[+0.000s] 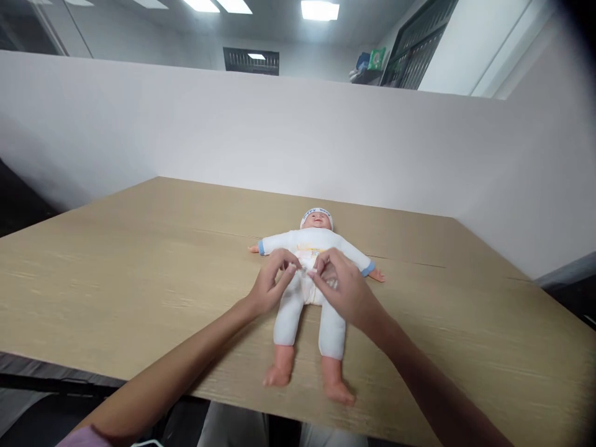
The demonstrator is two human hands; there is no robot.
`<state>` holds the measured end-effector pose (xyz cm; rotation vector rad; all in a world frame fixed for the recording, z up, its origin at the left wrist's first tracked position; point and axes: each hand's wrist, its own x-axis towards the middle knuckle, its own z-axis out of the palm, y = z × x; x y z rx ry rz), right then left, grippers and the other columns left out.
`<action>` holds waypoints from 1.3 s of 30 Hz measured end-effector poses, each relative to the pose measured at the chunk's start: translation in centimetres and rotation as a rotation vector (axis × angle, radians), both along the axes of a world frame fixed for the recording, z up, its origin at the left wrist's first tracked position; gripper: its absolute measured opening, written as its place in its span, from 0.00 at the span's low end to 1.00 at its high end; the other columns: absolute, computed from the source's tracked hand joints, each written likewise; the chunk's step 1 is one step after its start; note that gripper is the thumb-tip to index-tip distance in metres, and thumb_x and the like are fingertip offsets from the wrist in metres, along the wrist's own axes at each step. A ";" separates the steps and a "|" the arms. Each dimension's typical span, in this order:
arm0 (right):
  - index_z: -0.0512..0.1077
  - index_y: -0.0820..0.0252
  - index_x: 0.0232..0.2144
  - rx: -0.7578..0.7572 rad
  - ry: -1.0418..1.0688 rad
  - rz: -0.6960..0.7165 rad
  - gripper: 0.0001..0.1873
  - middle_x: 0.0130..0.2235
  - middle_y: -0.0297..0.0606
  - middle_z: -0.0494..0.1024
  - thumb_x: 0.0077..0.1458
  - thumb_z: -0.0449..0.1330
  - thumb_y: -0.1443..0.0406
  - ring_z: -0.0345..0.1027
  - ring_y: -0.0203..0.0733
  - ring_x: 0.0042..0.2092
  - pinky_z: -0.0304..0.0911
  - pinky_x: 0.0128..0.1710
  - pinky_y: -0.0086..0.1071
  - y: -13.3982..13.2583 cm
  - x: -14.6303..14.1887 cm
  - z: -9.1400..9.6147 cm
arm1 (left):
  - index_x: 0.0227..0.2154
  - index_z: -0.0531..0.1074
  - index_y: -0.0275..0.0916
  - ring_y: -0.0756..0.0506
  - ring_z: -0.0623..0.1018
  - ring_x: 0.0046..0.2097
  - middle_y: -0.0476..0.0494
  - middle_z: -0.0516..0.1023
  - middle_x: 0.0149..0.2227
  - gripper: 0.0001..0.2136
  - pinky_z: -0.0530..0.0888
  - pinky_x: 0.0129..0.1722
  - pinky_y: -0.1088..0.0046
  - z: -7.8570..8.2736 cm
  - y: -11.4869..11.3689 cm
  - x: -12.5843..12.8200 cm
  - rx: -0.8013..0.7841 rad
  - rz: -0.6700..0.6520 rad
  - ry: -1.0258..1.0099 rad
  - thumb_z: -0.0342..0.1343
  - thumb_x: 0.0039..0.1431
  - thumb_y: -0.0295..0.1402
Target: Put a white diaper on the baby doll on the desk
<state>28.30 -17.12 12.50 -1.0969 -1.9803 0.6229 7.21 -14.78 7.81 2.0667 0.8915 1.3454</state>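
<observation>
A baby doll [331, 332] in a white outfit with blue cuffs and a white cap lies on its back, feet toward me. Around its hips is a white diaper [311, 293] with a coloured print at the waist. My left hand [274, 279] pinches at the diaper's front on the left, thumb and fingers together. Opposite it, my right hand [342, 282] pinches at the right side of the front. The fingertips nearly meet over the doll's middle. A small white edge shows between them, which looks like part of the diaper.
The doll lies on a wide wood-coloured table [139, 261], its near edge just beyond my lap. A pale partition wall [261, 136] rises behind the table. Past it, a green package [376, 59] stands on a shelf.
</observation>
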 end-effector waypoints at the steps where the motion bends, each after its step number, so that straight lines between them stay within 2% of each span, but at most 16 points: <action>1: 0.66 0.51 0.38 -0.070 -0.014 0.045 0.05 0.40 0.36 0.76 0.66 0.59 0.60 0.73 0.45 0.41 0.69 0.41 0.37 -1.8 0.5 -0.5 | 0.41 0.72 0.42 0.41 0.73 0.43 0.41 0.77 0.40 0.17 0.69 0.48 0.61 0.3 -1.3 -0.2 0.021 -0.079 0.109 0.42 0.76 0.45; 3: 0.69 0.50 0.41 -0.182 -0.091 0.095 0.04 0.41 0.35 0.79 0.66 0.61 0.60 0.75 0.45 0.42 0.70 0.43 0.38 -4.5 1.7 -2.0 | 0.40 0.74 0.43 0.40 0.72 0.45 0.42 0.79 0.40 0.17 0.68 0.50 0.59 0.5 -3.4 -0.5 0.027 -0.218 0.350 0.43 0.76 0.44; 5: 0.71 0.51 0.41 -0.198 -0.163 0.057 0.03 0.42 0.35 0.80 0.65 0.62 0.62 0.75 0.45 0.42 0.69 0.44 0.39 -5.6 3.1 -3.6 | 0.38 0.75 0.43 0.39 0.72 0.46 0.43 0.79 0.39 0.14 0.67 0.51 0.59 0.0 -4.5 -0.7 -0.005 -0.250 0.494 0.48 0.75 0.43; 9: 0.73 0.52 0.39 -0.115 -0.244 -0.102 0.03 0.36 0.35 0.79 0.66 0.60 0.61 0.73 0.45 0.37 0.65 0.39 0.38 -4.6 4.4 -5.6 | 0.36 0.72 0.42 0.41 0.72 0.44 0.45 0.77 0.37 0.12 0.69 0.46 0.63 -0.9 -4.1 -0.4 -0.172 -0.082 0.422 0.54 0.71 0.44; 13: 0.71 0.55 0.34 -0.029 -0.364 -0.177 0.08 0.32 0.33 0.77 0.67 0.61 0.60 0.69 0.41 0.32 0.57 0.33 0.34 -3.4 3.1 -6.0 | 0.31 0.66 0.41 0.44 0.69 0.34 0.50 0.71 0.30 0.17 0.64 0.35 0.68 -1.2 -2.7 0.8 -0.264 0.081 0.422 0.60 0.65 0.48; 16: 0.71 0.56 0.33 0.041 -0.435 -0.231 0.10 0.34 0.35 0.76 0.68 0.60 0.61 0.68 0.40 0.32 0.54 0.32 0.34 -3.3 2.2 -6.6 | 0.28 0.64 0.41 0.45 0.69 0.33 0.52 0.67 0.28 0.18 0.62 0.33 0.70 -1.6 -2.1 1.4 -0.240 0.105 0.470 0.62 0.64 0.47; 21: 0.73 0.55 0.38 0.072 -0.393 -0.240 0.03 0.41 0.37 0.77 0.67 0.61 0.63 0.71 0.42 0.36 0.59 0.34 0.34 -3.7 2.2 -7.8 | 0.26 0.66 0.41 0.45 0.70 0.36 0.51 0.67 0.28 0.17 0.65 0.38 0.69 -2.2 -2.1 1.1 -0.226 0.097 0.433 0.61 0.65 0.43; 25: 0.73 0.53 0.44 0.043 -0.303 -0.219 0.05 0.50 0.37 0.76 0.65 0.62 0.63 0.72 0.42 0.38 0.64 0.38 0.35 -4.1 2.3 -7.9 | 0.33 0.72 0.40 0.44 0.74 0.43 0.46 0.74 0.38 0.10 0.69 0.47 0.68 -2.1 -2.1 0.9 -0.150 0.026 0.324 0.59 0.68 0.39; 29: 0.72 0.52 0.46 0.013 -0.224 -0.191 0.09 0.54 0.38 0.75 0.63 0.63 0.64 0.72 0.45 0.43 0.65 0.44 0.37 -4.3 2.0 -7.7 | 0.34 0.73 0.40 0.42 0.74 0.51 0.42 0.75 0.50 0.09 0.69 0.54 0.67 -2.2 -2.1 0.9 -0.140 0.014 0.271 0.58 0.69 0.38; 31: 0.72 0.53 0.46 0.014 -0.202 -0.182 0.10 0.52 0.39 0.76 0.62 0.63 0.65 0.71 0.47 0.45 0.65 0.45 0.38 -4.3 1.9 -7.7 | 0.33 0.72 0.40 0.42 0.74 0.52 0.42 0.75 0.51 0.09 0.68 0.55 0.66 -2.3 -2.0 1.0 -0.141 0.012 0.273 0.58 0.69 0.38; 34: 0.71 0.54 0.45 0.016 -0.189 -0.188 0.10 0.47 0.39 0.77 0.61 0.63 0.66 0.70 0.47 0.44 0.63 0.44 0.38 -4.1 1.7 -7.6 | 0.32 0.70 0.41 0.42 0.74 0.48 0.45 0.76 0.42 0.11 0.69 0.51 0.65 -2.5 -2.0 0.9 -0.161 0.000 0.300 0.57 0.70 0.39; 36: 0.70 0.55 0.42 0.000 -0.189 -0.206 0.08 0.41 0.37 0.76 0.60 0.63 0.65 0.69 0.46 0.41 0.62 0.42 0.37 -4.0 1.6 -7.7 | 0.33 0.69 0.41 0.43 0.73 0.44 0.47 0.74 0.37 0.10 0.69 0.47 0.66 -2.8 -1.8 0.9 -0.197 0.029 0.301 0.59 0.68 0.40; 39: 0.69 0.54 0.42 -0.084 -0.139 -0.273 0.10 0.33 0.31 0.72 0.60 0.63 0.61 0.68 0.43 0.35 0.60 0.36 0.35 -3.6 1.8 -8.0 | 0.39 0.69 0.41 0.44 0.73 0.42 0.48 0.73 0.38 0.10 0.70 0.45 0.67 -3.7 -1.4 0.9 -0.290 0.048 0.187 0.62 0.65 0.40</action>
